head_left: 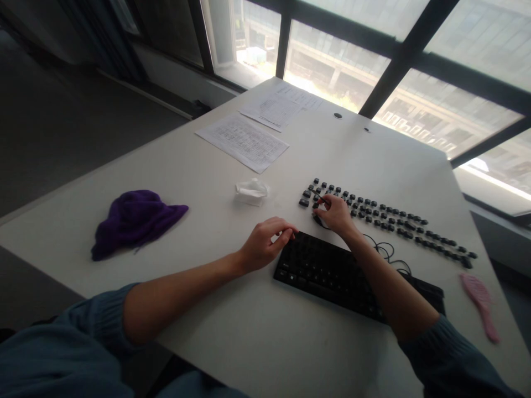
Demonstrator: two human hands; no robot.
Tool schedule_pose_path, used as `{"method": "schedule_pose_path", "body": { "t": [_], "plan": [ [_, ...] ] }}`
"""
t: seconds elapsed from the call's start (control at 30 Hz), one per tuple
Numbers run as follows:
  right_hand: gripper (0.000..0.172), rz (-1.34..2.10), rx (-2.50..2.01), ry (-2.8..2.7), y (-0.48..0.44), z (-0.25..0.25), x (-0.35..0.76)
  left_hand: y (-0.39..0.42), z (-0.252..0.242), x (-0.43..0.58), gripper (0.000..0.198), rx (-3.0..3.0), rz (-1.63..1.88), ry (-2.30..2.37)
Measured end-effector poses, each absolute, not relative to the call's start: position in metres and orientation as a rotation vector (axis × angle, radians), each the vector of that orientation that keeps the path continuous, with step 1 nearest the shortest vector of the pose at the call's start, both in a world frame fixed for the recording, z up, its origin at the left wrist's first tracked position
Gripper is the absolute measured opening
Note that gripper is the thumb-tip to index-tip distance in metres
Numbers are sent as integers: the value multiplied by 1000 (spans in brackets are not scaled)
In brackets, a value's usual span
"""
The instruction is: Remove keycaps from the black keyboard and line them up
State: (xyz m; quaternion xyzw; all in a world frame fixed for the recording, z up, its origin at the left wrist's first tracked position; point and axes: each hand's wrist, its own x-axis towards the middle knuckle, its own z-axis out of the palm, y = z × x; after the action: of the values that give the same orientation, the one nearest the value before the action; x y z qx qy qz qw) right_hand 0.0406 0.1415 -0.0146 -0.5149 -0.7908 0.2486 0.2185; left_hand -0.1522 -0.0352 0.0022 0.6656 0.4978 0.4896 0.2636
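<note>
Reaching out from blue sleeves point(83, 342) at the near edge, both arms cross the white worktop point(199, 182) to a black keyboard point(327, 271) lying at a slant near centre. L hand point(265, 243) rests at its far-left corner, fingers curled half-shut w/ tips on the edge; can't tell if anything's inside the curl. R hand point(336, 214) is just beyond the keyboard, fingertips drawn together at the left end of the keycaps point(398, 218). Whether a cap is actually pinched is too small to tell. The hands are apart, w/ the keyboard corner btwn them. A dark thing point(318, 221) sits under the R palm, unclear what.

Step in hand, as I read it: handling single caps at the rows' left end while L hand steadies the board. Next move calls for a fine thumb-and-finger pinch on one cap only, lifted straight so the neighbours aren't nudged.

Containers: none in view. The keycaps lie loose on the worktop in approx three slanting rows running off to the right, no tray or box under them. A cable point(385, 251) loops btwn rows and keyboard.

Further out: pink brush point(481, 301) at right, purple cloth point(133, 221) at left, crumpled white wrapper point(251, 192) beyond L hand, printed sheets point(243, 141) near the far edge, by the windows point(332, 61).
</note>
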Motion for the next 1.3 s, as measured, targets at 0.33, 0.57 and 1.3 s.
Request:
{"method": "schedule_pose_path", "body": {
  "t": [0.33, 0.57, 1.3],
  "plan": [
    [31, 684, -1353, -2176, 140, -11, 47, -35, 1, -153, 21, 1811, 1320, 1351],
    [40, 703, -1244, -2045, 113, 18, 70, -32, -2, -154, 20, 1835, 1269, 1398],
    [16, 1185, -1146, -2020, -1, 11, 84, -36, -12, -155, 100, 2262, 684, 1180]
  ]
}}
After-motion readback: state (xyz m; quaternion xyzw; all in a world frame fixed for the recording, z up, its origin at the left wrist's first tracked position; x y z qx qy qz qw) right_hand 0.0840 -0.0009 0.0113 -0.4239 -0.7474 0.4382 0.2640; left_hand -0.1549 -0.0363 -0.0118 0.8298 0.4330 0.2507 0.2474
